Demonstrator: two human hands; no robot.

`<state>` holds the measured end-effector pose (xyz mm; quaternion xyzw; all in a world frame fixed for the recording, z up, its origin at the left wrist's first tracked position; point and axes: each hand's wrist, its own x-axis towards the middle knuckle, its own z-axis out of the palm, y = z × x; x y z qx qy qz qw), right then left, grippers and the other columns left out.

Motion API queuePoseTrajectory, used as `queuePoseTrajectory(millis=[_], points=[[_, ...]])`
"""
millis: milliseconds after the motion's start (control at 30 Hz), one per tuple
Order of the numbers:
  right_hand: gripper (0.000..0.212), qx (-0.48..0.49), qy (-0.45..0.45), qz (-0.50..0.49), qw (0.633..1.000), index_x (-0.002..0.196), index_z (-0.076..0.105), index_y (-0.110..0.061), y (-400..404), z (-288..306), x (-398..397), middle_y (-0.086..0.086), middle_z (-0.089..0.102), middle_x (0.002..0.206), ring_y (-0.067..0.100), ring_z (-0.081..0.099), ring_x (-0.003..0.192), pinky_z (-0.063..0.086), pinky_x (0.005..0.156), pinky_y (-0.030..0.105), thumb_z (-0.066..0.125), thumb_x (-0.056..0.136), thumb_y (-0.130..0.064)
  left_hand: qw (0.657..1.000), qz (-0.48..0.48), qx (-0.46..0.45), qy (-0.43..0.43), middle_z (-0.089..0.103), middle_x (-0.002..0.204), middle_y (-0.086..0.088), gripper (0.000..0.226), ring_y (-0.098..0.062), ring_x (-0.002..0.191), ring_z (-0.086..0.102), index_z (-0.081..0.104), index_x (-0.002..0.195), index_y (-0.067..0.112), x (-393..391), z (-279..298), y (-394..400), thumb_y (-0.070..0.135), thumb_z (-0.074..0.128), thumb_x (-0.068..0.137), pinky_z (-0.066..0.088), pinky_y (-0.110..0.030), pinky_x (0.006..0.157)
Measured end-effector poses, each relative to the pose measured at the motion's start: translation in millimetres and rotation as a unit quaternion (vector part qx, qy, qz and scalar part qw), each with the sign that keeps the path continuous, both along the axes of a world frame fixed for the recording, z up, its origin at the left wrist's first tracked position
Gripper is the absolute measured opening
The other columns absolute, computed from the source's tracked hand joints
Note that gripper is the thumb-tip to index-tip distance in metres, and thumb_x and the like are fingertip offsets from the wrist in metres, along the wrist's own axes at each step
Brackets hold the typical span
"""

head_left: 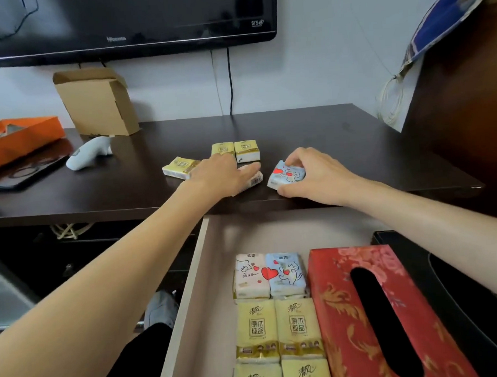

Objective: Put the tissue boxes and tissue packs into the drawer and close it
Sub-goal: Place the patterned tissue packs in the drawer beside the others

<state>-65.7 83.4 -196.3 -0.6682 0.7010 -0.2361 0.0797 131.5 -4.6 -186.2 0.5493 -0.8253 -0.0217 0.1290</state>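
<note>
The drawer [190, 301] stands pulled out below the dark desk [340, 143]. Inside lie a red patterned tissue box [343, 313], a black tissue box [463, 292] to its right, and several small packs: a pink one [250, 277], a blue one [287, 274] and yellow ones [257, 329]. On the desk, my right hand [318, 176] grips a blue heart-print pack [287, 176]. My left hand [226, 175] lies flat over a white pack [254, 182], fingers spread. Three yellow packs [246, 151] [222, 148] [178, 167] lie around that hand.
A wall-mounted TV [123, 22] hangs above the desk. A brown cardboard box [97, 101], an orange box [17, 140], a phone [25, 174] and a grey plush toy [91, 152] occupy the desk's left side. A dark cabinet [467, 104] rises at right.
</note>
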Motion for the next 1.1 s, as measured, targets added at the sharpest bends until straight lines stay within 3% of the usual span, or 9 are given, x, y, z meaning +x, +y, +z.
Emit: queuePoseTrajectory(millis=[67, 167, 267, 333, 400, 567, 733, 900, 1100], points=[[0.065, -0.003, -0.001, 0.007, 1.000, 0.131, 0.054, -0.028, -0.7, -2.3, -2.8, -0.005, 0.052, 0.125, 0.019, 0.058, 0.110, 0.051, 0.092, 0.045, 0.079, 0.077, -0.054, 1.000, -0.022, -0.004, 0.017, 0.049, 0.066, -0.003, 0.055, -0.028, 0.070, 0.053, 0.045, 0.060, 0.017, 5.5, 2.0, 9.0, 0.064, 0.049, 0.087, 0.031, -0.034, 0.053], [0.063, -0.004, -0.009, 0.018, 1.000, 0.131, 0.055, -0.029, -0.2, -4.5, -6.3, -0.005, 0.053, 0.127, 0.019, 0.057, 0.113, 0.051, 0.094, 0.045, 0.079, 0.078, -0.054, 0.999, -0.034, -0.037, 0.002, 0.055, 0.073, -0.001, 0.045, -0.026, 0.072, 0.055, 0.051, 0.071, 0.018, 11.4, 1.9, 23.1, 0.061, 0.053, 0.083, 0.030, -0.032, 0.052], [0.060, -0.002, -0.008, 0.028, 1.000, 0.131, 0.057, -0.026, -0.7, -4.2, -7.0, -0.001, 0.055, 0.127, 0.020, 0.056, 0.113, 0.050, 0.094, 0.043, 0.079, 0.080, -0.050, 0.993, -0.026, -0.113, -0.033, 0.065, 0.103, -0.005, 0.048, -0.033, 0.098, 0.060, 0.063, 0.103, 0.020, 11.6, 7.0, 31.3, 0.061, 0.058, 0.079, 0.040, -0.036, 0.068], [0.060, -0.001, -0.009, 0.031, 0.999, 0.131, 0.057, -0.024, -0.7, -2.5, -5.8, 0.001, 0.055, 0.127, 0.021, 0.056, 0.113, 0.050, 0.094, 0.043, 0.079, 0.081, -0.049, 0.996, -0.049, -0.059, -0.036, 0.059, 0.135, -0.005, 0.072, -0.031, 0.123, 0.052, 0.057, 0.133, 0.024, 9.9, 14.0, 29.1, 0.064, 0.066, 0.074, 0.046, -0.042, 0.088], [0.059, 0.000, -0.013, 0.034, 0.999, 0.131, 0.058, -0.024, 0.4, -1.3, -5.3, 0.002, 0.056, 0.127, 0.020, 0.057, 0.112, 0.050, 0.094, 0.042, 0.080, 0.081, -0.047, 0.992, -0.106, 0.049, -0.047, 0.037, 0.158, -0.003, 0.090, -0.027, 0.143, 0.033, 0.039, 0.151, 0.026, 7.2, 18.5, 24.2, 0.060, 0.074, 0.074, 0.034, -0.045, 0.112], [0.055, 0.015, -0.018, 0.044, 0.999, 0.135, 0.059, -0.030, 7.7, -2.0, -7.6, -0.003, 0.057, 0.129, 0.018, 0.056, 0.112, 0.049, 0.097, 0.041, 0.074, 0.084, -0.045, 0.974, -0.147, 0.162, -0.062, 0.048, 0.149, -0.001, 0.073, -0.020, 0.125, 0.046, 0.040, 0.151, 0.035, 8.8, 19.2, 15.4, 0.057, 0.063, 0.086, 0.034, -0.032, 0.097], [0.056, 0.035, -0.005, 0.042, 0.998, 0.138, 0.059, -0.030, 13.5, 3.9, -4.1, -0.003, 0.060, 0.132, 0.019, 0.058, 0.110, 0.051, 0.093, 0.039, 0.073, 0.085, -0.043, 0.966, -0.160, 0.176, -0.098, 0.041, 0.155, -0.001, 0.077, -0.023, 0.137, 0.040, 0.031, 0.155, 0.031, 18.0, 17.5, 14.1, 0.048, 0.063, 0.088, 0.028, -0.028, 0.097], [0.056, 0.002, -0.050, 0.072, 0.996, 0.131, 0.062, -0.025, 34.4, 7.3, 2.6, -0.004, 0.062, 0.130, 0.014, 0.062, 0.111, 0.052, 0.090, 0.031, 0.083, 0.080, -0.027, 0.984, -0.165, 0.070, 0.014, 0.054, 0.142, 0.003, 0.080, -0.018, 0.125, 0.052, 0.046, 0.145, 0.025, 31.6, 6.2, 41.8, 0.056, 0.073, 0.077, 0.043, -0.030, 0.091], [0.057, 0.064, -0.109, 0.161, 0.979, 0.121, 0.055, -0.042, 105.2, -0.2, 19.2, -0.023, 0.066, 0.121, -0.010, 0.059, 0.114, 0.053, 0.094, 0.022, 0.083, 0.073, -0.035, 0.975, -0.167, 0.125, 0.077, 0.053, 0.130, 0.010, 0.075, -0.009, 0.115, 0.054, 0.048, 0.138, 0.027, 64.7, -17.6, 106.9, 0.046, 0.079, 0.073, 0.045, -0.024, 0.087]])
